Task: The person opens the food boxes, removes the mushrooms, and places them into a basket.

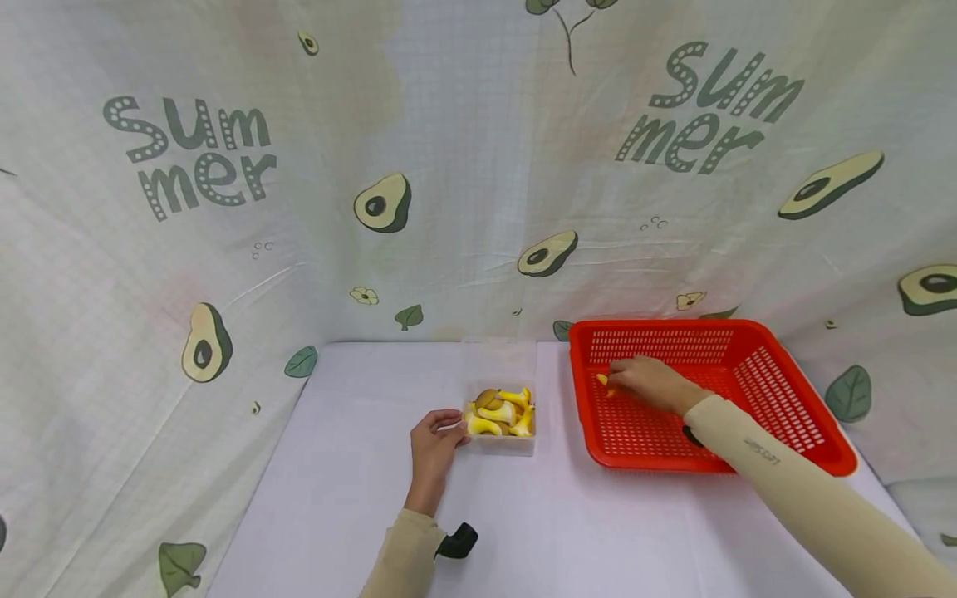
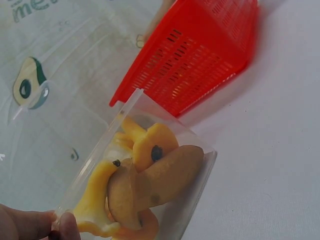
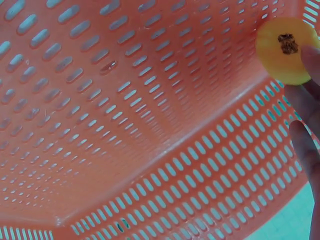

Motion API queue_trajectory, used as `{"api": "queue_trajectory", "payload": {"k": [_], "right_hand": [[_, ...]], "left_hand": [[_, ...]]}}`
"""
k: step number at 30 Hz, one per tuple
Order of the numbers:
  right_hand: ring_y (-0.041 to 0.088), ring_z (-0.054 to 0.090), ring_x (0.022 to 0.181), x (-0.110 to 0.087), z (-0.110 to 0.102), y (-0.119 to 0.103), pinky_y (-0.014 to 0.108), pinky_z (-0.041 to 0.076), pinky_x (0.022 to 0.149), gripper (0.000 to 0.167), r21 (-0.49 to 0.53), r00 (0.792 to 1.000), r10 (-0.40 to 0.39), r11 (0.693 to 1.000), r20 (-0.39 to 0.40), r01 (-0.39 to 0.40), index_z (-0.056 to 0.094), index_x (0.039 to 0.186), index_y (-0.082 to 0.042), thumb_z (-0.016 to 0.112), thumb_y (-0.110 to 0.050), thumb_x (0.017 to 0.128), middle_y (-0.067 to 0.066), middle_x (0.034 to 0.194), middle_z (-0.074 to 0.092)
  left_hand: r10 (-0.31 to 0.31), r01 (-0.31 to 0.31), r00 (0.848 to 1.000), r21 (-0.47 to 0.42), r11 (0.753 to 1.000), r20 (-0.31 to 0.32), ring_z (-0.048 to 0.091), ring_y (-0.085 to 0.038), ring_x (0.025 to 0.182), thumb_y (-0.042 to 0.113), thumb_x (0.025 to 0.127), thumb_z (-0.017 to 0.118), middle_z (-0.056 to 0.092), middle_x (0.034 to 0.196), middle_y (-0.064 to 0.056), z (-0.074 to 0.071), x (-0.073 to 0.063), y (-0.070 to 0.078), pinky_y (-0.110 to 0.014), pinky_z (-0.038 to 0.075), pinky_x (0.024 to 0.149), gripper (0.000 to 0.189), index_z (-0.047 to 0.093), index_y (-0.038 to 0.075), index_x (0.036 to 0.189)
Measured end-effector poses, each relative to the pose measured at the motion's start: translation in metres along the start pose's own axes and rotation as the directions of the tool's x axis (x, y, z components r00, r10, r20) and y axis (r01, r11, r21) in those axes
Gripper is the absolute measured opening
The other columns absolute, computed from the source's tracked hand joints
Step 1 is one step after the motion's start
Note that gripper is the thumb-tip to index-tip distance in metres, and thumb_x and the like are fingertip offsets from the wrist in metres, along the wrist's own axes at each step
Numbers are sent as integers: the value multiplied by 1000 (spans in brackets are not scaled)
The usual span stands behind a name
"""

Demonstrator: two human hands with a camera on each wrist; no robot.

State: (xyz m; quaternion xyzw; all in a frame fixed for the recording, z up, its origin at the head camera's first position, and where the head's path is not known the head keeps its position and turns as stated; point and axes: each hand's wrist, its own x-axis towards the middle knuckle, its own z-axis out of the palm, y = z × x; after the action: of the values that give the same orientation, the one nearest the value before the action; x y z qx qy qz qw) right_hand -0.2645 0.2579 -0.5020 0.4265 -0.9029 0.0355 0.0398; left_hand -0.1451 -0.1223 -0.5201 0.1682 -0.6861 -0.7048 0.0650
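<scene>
The red basket stands right of the clear box, whose edge the left hand pinches. In the basket, the right hand, palm down, clamps its fingers on a yellow mushroom; only the right wrist view shows its dark patch

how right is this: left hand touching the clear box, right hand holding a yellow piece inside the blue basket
The basket is red, not blue, as the head view shows; the left hand touches the clear box, and the right hand holds a yellow piece.
</scene>
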Motion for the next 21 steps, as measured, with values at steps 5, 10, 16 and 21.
{"api": "queue_trajectory", "payload": {"k": [5, 10, 16, 21], "right_hand": [[20, 70, 86, -2, -6, -1, 40, 67, 82, 27, 16, 1000, 9, 1000, -3, -9, 83, 104, -11, 92, -11, 79, 1, 100, 73], [22, 71, 89, -2, -16, -3, 42, 67, 83, 29, 14, 997, 10, 1000, -78, -9, 82, 107, -7, 92, -9, 80, 3, 101, 72], [24, 72, 93, 3, -38, -16, 45, 66, 84, 32, 2, 967, -61, 998, -246, 63, 81, 105, -6, 93, -4, 76, 5, 104, 73], [26, 71, 96, 11, -56, -34, 46, 66, 82, 35, -20, 927, -130, 991, -353, 131, 80, 106, -6, 94, -1, 73, 8, 107, 74]], "left_hand": [[7, -7, 1000, -7, 1000, 5, 66, -15, 74, -13, 92, 73, 69, 114, -29, 0, 0, 0, -23, 65, 66, 23, 67, -12, 114], [4, -4, 1000, 0, 1000, 5, 66, -14, 74, -13, 92, 72, 68, 114, -29, 0, 1, -2, -23, 65, 67, 23, 67, -12, 114], [6, -6, 1000, 1, 1000, 2, 66, -14, 73, -13, 92, 72, 69, 111, -27, 0, 1, -1, -23, 65, 66, 22, 67, -13, 113], [3, -3, 1000, -1, 1000, 3, 65, -14, 73, -13, 92, 72, 69, 111, -27, 0, 2, -1, -23, 65, 66, 22, 67, -13, 113]]}}
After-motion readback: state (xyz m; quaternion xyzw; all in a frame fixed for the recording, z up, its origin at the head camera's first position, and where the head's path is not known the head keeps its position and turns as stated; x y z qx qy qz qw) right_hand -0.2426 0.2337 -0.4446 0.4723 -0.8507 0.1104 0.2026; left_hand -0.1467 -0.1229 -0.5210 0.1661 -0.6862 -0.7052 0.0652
